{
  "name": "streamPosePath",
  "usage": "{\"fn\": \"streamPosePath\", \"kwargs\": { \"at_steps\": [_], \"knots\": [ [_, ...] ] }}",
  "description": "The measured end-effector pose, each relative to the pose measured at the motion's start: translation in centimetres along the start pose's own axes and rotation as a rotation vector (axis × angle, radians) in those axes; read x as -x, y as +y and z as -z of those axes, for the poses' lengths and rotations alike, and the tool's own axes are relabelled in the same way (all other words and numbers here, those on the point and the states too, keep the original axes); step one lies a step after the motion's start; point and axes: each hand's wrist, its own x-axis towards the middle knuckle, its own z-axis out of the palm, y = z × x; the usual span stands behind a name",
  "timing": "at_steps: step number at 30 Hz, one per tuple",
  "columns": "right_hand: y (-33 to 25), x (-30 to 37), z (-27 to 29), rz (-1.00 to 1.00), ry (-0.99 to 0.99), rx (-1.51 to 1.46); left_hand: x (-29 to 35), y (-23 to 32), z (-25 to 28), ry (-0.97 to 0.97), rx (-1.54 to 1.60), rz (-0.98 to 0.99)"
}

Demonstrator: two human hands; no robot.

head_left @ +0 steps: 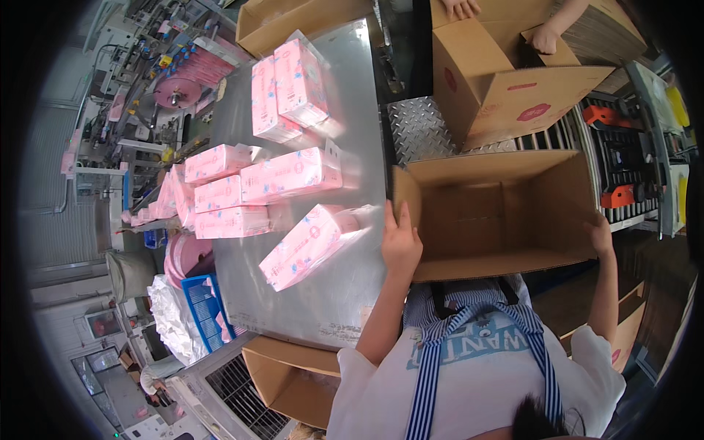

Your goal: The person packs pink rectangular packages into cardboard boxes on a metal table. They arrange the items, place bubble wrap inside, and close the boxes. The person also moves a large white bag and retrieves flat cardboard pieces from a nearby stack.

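An open cardboard box (462, 253) is in front of my body, its brown inside showing and nothing seen in it. My left hand (401, 240) grips its left wall, with the fingers up along the outside near the rim. At the opposite end, my right hand (599, 233) holds the right rim; its fingers are partly hidden. Left of the box, pink tissue packs in clear film lie on a metal table. Closest to my left hand is a slanted pack (304, 246). Beyond it lie a long pack (292, 176) and an upright pair (287, 88).
The metal table (293, 315) stands to the left. Another person's hands (544, 39) are at a second cardboard box (528, 103) on the rollers ahead. Machinery with a pink film roll (178, 93) fills the far left. A blue crate (207, 314) and an open box (301, 392) stand nearer me.
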Motion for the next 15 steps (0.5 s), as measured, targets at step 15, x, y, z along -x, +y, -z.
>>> {"fn": "streamPosePath", "kwargs": {
  "at_steps": [15],
  "knots": [
    [-6.0,0.3,-3.0,-0.112,-0.443,0.032,-1.6,-4.9,-2.8,-0.196,-0.162,-0.118]
  ]
}}
